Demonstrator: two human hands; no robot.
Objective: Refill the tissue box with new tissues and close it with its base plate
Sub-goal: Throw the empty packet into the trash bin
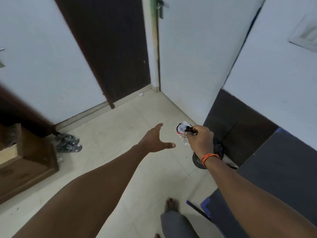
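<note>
**Crumpled wrapper held over the bin, floor open at centre**

The right hand [200, 140], right of centre in the frame, has its grip closed around a crumpled plastic wrapper [183, 130] printed in white, black and red; clear film hangs loose below the fingers. An orange thread band [210, 158] circles that wrist. Directly beneath the wrist, a dark bin lined with a black bag [217, 148] shows only in part, close against the dark panel [236, 121] that forms the lower wall at centre right.

The left hand [155, 140] reaches forward at mid-frame, its grip wide, fingers spread and thumb out, holding nothing. It is just beside the wrapper but not touching it.

The pale tiled floor [123, 127] lies bare across the centre, running back to the corner where a dark brown door [109, 48] meets white walls. A small white scrap [140, 94] lies by the door's foot. At the left edge, a brown wooden cabinet [25, 165] borders the floor, with a pair of grey sandals [68, 143] beside it. A dark bench [281, 170] with a blue edge fills the lower right. A bare foot [171, 205] stands at bottom centre.
</note>
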